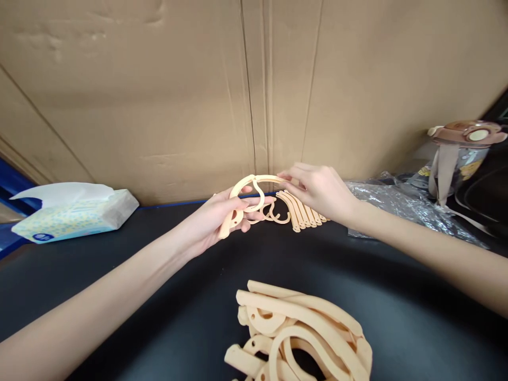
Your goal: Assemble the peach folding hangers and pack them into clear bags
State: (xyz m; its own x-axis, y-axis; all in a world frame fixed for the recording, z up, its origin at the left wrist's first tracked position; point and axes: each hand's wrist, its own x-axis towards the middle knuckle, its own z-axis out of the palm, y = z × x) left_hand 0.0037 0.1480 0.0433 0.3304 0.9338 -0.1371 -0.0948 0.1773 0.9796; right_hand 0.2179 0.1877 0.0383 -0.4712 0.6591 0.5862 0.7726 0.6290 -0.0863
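The cream, bow-shaped plastic hanger (243, 184) is in midair over the far middle of the table, its long axis running left to right. The bow's crown is up; its left end points down toward the near left, its right end reaches the right hand (319, 185). The left hand (214, 217) is curled closed around the left arm of the bow; the right hand's thumb and fingers pinch the right end, with 0 visible gap.

The hanger looks smooth and matte, with an S-shaped hook curling down inside the bow.

Beyond lies a neat row of cream curved plastic hangers (304, 211); a jumbled pile of cream plastic hangers (297, 313) is near. The black tabletop (178, 301) meets a brown cardboard wall (159, 95). A pale patterned tissue pack (79, 214) sits left; a crumpled clear plastic bag (405, 206) and a brown-lidded clear bottle (462, 135) stand right.
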